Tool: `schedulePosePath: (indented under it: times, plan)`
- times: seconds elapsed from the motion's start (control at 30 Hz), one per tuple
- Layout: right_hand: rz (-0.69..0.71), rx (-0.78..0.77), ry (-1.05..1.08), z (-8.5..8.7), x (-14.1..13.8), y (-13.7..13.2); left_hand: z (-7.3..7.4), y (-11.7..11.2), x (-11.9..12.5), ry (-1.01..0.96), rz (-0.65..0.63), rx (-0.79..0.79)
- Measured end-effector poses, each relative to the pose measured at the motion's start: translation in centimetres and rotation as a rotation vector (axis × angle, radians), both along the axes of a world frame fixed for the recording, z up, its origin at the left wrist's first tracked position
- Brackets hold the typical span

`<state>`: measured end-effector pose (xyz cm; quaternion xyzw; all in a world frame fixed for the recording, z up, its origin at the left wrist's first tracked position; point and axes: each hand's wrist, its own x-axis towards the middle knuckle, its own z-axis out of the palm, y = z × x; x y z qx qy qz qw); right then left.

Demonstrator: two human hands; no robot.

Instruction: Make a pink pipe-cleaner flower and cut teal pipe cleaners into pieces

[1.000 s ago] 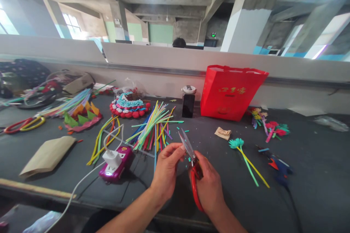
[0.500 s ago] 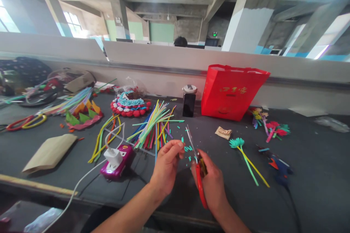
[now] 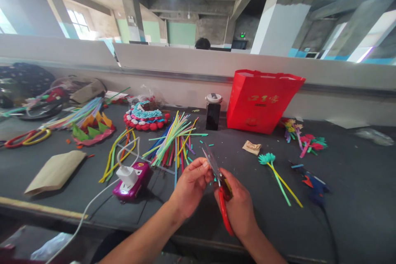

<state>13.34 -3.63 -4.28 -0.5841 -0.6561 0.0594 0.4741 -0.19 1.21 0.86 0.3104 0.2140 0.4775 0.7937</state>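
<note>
My left hand (image 3: 192,185) is closed in a pinch above the table, at the tips of the scissors. The short teal pipe cleaner piece in its fingers is mostly hidden now. Red-handled scissors (image 3: 225,213) are gripped in my right hand (image 3: 241,202), with their blades pointing up and left past my left fingertips. Small teal cuttings (image 3: 210,144) lie scattered on the black table behind and under the hands. To the right rests a teal flower (image 3: 266,158) with green and yellow stems.
A bundle of coloured pipe cleaners (image 3: 176,142) lies left of centre, behind a purple power socket (image 3: 133,185) with a white plug and cable. A phone (image 3: 213,116) and a red bag (image 3: 262,103) stand at the back. A glue gun (image 3: 315,187) lies right.
The scissor blades have tilted left, closer to my left fingertips, and now cover the teal piece that showed there. Both hands keep their grip.
</note>
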Motion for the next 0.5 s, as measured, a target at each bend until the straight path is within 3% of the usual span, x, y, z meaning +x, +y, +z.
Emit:
schedulePosePath:
  times: [0.5]
  plan:
    - [-0.02,0.046,0.053,-0.55,-0.56,-0.38,-0.12,-0.03,0.02,0.021,0.004,0.029]
